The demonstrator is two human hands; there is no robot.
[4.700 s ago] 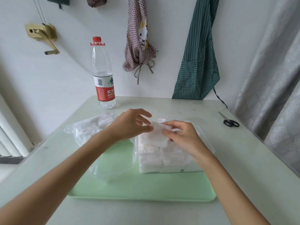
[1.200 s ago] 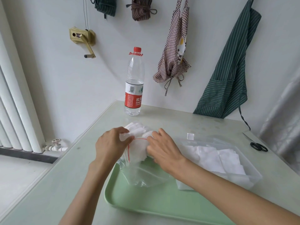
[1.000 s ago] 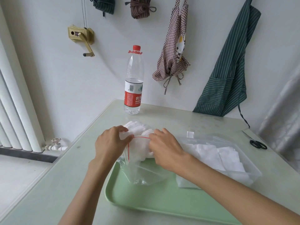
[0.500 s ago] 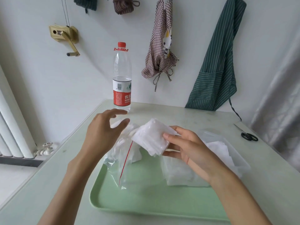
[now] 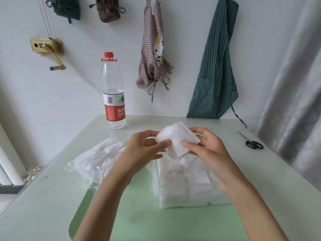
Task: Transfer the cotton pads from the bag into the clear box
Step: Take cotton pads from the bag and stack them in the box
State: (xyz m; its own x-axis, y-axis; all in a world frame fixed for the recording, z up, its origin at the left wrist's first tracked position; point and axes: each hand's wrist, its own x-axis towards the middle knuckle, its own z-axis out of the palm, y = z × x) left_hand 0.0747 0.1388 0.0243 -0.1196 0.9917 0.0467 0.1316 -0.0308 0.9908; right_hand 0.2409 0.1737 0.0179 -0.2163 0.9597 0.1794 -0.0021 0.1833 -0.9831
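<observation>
Here the green tray lies at the counter's near edge, its front cut off by the frame. On it stands the clear box, its right side hidden by the right forearm, its walls hard to trace against the white cotton pads packed inside. Above the box, the left hand and right hand pinch a stack of cotton pads between them; half a second ago only the right hand held it. The bag lies slack toward the left edge, released. Scissors rest near the right edge. At the far edge, a water bottle reads "NONGFU".
</observation>
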